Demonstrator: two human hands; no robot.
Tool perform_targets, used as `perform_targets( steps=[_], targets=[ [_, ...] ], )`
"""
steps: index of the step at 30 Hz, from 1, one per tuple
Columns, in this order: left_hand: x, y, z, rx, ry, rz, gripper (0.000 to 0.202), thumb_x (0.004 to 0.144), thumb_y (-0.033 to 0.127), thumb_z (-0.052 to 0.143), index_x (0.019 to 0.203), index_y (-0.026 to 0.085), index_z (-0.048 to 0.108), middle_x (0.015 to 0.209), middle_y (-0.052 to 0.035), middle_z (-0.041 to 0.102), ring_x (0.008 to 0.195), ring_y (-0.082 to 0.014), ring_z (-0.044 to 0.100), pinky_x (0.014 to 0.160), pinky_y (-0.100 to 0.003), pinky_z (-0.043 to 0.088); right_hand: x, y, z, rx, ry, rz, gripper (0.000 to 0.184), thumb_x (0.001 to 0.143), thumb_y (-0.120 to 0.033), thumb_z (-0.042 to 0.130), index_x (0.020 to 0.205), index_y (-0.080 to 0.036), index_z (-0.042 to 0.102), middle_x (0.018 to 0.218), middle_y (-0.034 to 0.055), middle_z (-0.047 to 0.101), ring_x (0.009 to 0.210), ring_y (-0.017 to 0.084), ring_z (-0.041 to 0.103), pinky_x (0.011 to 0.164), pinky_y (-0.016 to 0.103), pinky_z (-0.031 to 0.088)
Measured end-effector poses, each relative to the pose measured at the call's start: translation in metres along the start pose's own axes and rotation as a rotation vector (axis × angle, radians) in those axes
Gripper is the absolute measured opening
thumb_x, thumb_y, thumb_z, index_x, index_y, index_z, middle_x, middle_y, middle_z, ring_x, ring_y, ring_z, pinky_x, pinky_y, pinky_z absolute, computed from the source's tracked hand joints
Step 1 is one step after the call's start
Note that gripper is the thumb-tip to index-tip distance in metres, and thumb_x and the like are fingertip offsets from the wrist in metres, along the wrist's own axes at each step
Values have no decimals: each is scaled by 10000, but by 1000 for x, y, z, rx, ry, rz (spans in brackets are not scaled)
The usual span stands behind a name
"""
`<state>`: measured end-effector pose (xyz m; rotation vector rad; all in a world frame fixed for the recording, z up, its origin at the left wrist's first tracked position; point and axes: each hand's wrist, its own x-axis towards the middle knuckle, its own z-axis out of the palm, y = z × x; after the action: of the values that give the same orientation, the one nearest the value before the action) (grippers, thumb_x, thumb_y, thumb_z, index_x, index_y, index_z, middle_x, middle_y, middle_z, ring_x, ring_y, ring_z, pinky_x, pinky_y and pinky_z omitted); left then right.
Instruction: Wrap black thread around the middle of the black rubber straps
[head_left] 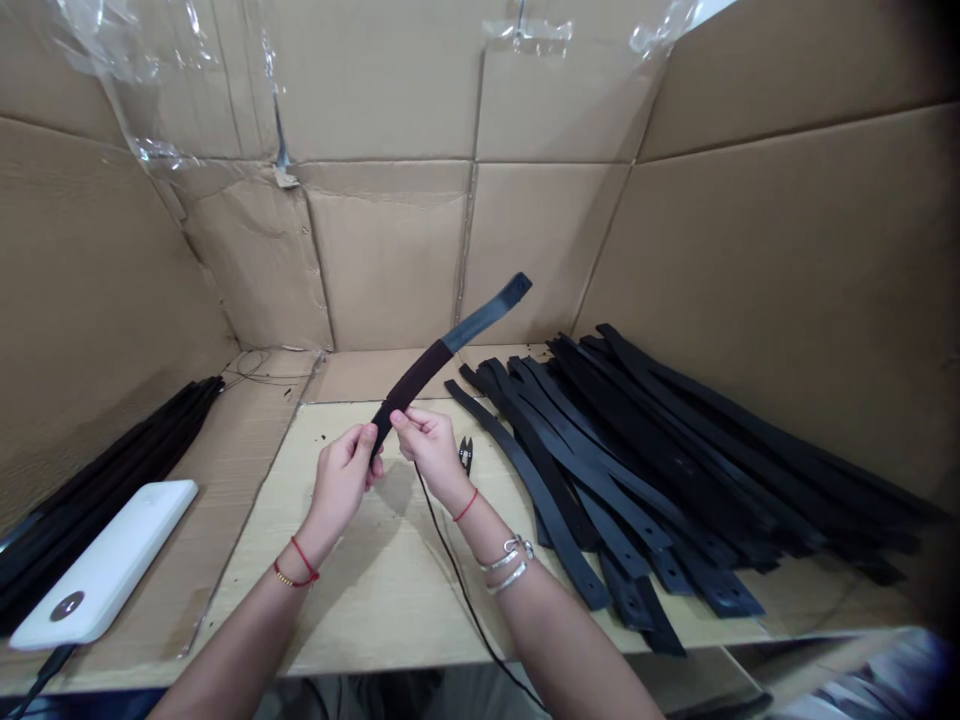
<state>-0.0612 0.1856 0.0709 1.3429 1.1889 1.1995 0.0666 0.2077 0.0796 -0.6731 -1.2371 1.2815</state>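
Observation:
A curved black strap (486,322) with a dark brown wrapped section in its middle is raised at a slant over the table. My left hand (347,462) is closed around its lower end. Close beside it, my right hand (431,450) pinches the strap just below the brown part. The strap's far end, with a small hole, points up and right, free of both hands. A thin dark cord (448,550) runs from near my right fingers down to the table's front edge. Small black thread snips (466,455) lie just behind my right hand.
A large pile of black straps (637,460) covers the right side. On the left lie a bundle of dark strips (127,450) and a white device (112,560) with a cable. Cardboard walls (390,250) enclose the back and sides. Loose thread (255,372) lies back left.

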Motion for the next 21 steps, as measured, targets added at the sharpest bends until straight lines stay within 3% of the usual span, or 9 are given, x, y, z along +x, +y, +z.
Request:
perform_targets(
  steps=[2,4,7,8,11,13,15,17,21],
  targets=[
    [-3,2,0,-39,-25,-89,661,747,772,354,725,122,471,462,0,424,383,-65,370,396,-192,284,-1,0,-1,63,-110,65,466,694,-516,709,737,-97,511,515,-71,208,450,3,179,456,187,116],
    [-6,6,0,-172,-186,-238,683,733,810,289,703,143,436,401,27,317,334,-71,292,361,-203,243,-1,-1,-3,130,-224,132,487,700,-504,712,898,-83,571,527,-82,173,455,2,152,464,183,105],
    [-7,10,-1,-224,-364,-300,668,711,822,300,734,162,398,417,49,265,338,-72,261,356,-203,217,-1,-4,-6,142,-220,159,545,689,-482,726,1009,-61,592,526,-89,162,451,-2,135,463,186,83],
    [-7,10,-1,-137,-324,-245,648,707,806,350,757,162,400,438,48,295,357,-69,283,372,-197,226,0,-4,-6,122,-174,148,558,675,-478,736,1008,-52,597,523,-88,178,448,-4,140,459,187,80],
    [-6,6,-2,323,25,101,528,748,673,484,834,153,452,544,20,446,469,-55,381,470,-166,254,1,-2,-5,87,-55,110,598,645,-478,751,1023,-40,597,523,-82,227,440,-6,158,449,186,80],
    [-6,3,-2,518,126,264,468,811,614,445,845,150,492,585,3,491,518,-50,411,514,-162,259,1,-1,-5,126,-70,114,581,653,-469,749,1025,-54,588,528,-84,212,443,-7,150,451,182,81],
    [-7,1,-1,459,27,246,500,844,622,365,830,140,498,590,-7,510,494,-53,428,501,-167,285,1,-2,-6,176,-132,127,523,670,-459,743,983,-74,578,525,-89,180,444,-6,139,455,178,84],
    [-6,0,1,220,-133,115,570,824,683,316,836,135,469,580,-10,513,433,-66,429,445,-183,309,1,-3,-7,160,-167,117,450,700,-466,721,870,-84,557,500,-85,222,432,-4,162,453,182,88],
    [2,-4,3,-91,-308,-80,654,751,762,353,921,137,443,577,-4,519,411,-84,443,412,-206,356,3,1,-6,2,-63,25,457,750,-508,659,673,-104,460,471,-44,347,411,9,245,437,193,116]
  ],
)
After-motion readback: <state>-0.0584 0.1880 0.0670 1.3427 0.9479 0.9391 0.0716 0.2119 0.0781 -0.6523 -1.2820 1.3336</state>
